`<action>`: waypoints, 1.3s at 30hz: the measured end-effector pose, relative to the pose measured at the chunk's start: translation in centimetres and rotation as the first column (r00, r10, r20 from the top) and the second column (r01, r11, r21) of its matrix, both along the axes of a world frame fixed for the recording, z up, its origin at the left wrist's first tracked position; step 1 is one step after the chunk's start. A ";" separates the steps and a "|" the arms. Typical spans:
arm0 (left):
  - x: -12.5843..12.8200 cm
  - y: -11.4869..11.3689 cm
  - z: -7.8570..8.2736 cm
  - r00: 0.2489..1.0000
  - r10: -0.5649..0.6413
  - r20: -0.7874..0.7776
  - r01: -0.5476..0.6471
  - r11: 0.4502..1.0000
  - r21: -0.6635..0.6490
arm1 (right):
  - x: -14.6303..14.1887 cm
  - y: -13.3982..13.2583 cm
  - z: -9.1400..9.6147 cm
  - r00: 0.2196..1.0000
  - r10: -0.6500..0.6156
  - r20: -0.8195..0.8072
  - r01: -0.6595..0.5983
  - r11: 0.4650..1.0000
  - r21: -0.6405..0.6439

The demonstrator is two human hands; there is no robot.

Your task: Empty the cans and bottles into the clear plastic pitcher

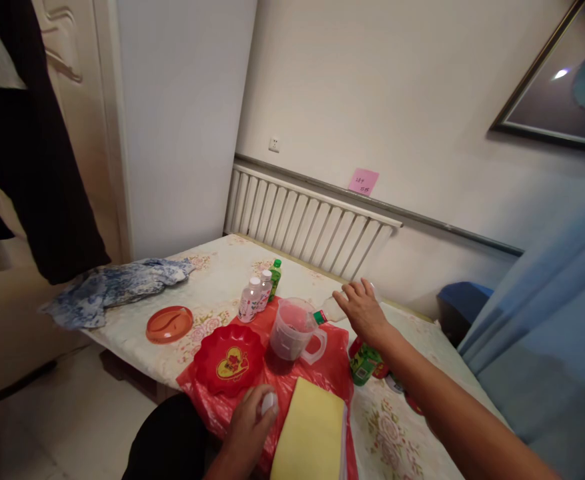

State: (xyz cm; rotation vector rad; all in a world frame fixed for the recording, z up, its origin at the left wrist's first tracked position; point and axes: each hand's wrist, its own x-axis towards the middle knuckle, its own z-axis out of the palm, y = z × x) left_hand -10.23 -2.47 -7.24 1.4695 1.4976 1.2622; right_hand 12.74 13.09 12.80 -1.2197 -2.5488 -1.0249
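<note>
Tilted almost sideways, a clear bottle [333, 308] is gripped by my right hand [365, 310]. Its green end [319, 317] points at the rim of a clear plastic measuring jug [288, 337], which has dark contents at the bottom and a handle on the right. My left hand [252, 420] is closed on a small white cap, low in front of the jug. Beside the jug lies a red scalloped plate [207, 357] with a yellow heart-shaped print. A yellow book or pad [309, 433] rests in front, on a red plastic sheet [327, 367].
Two small bottles with white caps [249, 303] and a green-capped bottle [274, 280] stand behind the plate. An orange dish [169, 325] and a blue patterned cloth [139, 291] lie left. A green can-like container [363, 365] is under my right forearm. A radiator [305, 220] lines the wall.
</note>
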 end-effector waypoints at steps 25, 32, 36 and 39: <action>0.9 3.1 6.7 0.988 -0.005 0.157 -0.006 0.998 0.067 | 5.4 -3.4 -11.4 0.696 -0.193 -0.692 -0.149 0.904 -0.401; 2.2 3.6 9.1 0.995 -0.100 0.022 0.094 0.979 0.183 | 4.6 -9.0 -14.3 0.631 -0.201 -0.749 -0.263 0.854 -0.450; 2.6 3.5 9.0 0.982 -0.180 -0.047 0.186 0.960 0.208 | 4.3 -10.3 -14.8 0.625 -0.199 -0.755 -0.299 0.832 -0.467; 2.5 3.3 9.0 0.971 -0.216 -0.104 0.233 0.952 0.199 | 4.2 -10.5 -15.1 0.627 -0.194 -0.754 -0.309 0.827 -0.470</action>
